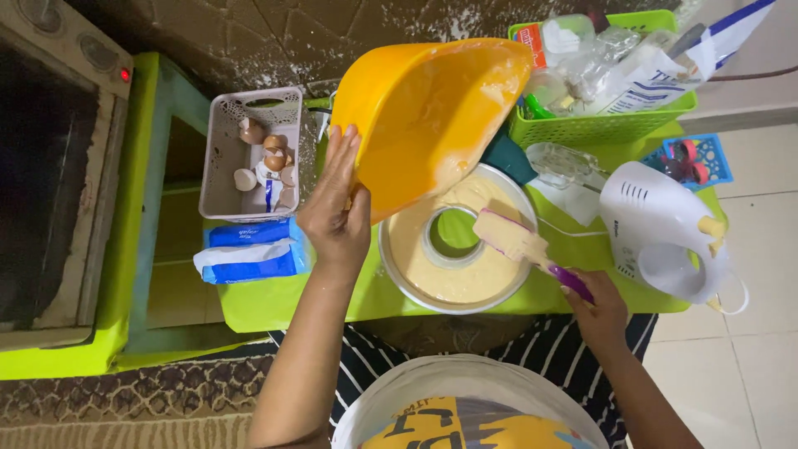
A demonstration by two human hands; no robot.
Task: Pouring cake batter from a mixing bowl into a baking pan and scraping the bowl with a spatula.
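Your left arm reaches straight up from the bottom of the view, and your left hand (pixel 335 212) is raised against the rim of the yellow mixing bowl (pixel 424 116), tipping it steeply so its mouth faces down toward the ring cake pan (pixel 453 287). The fingers (pixel 339 158) of that hand lie flat and stretched along the bowl's outer wall, with the thumb hooked over the edge (so they are closed on the rim rather than spread free). Your right arm comes in from the lower right, and your right hand (pixel 598 312) is curled shut around the purple handle of a spatula (pixel 519 241), whose pale blade, coated with batter, hangs just over the pan. The bowl is smeared inside with pale batter, most of it near the lower lip. The pan sits on the green bench (pixel 274 303), right under the bowl, with a smooth layer of creamy batter around its centre tube. To your right on the bench lies a white hand mixer (pixel 665 233); behind it stands a green basket (pixel 598 125) of packets. To your left is a grey basket (pixel 220 158) holding eggshells, with blue and white packets (pixel 249 249) just in front of it.
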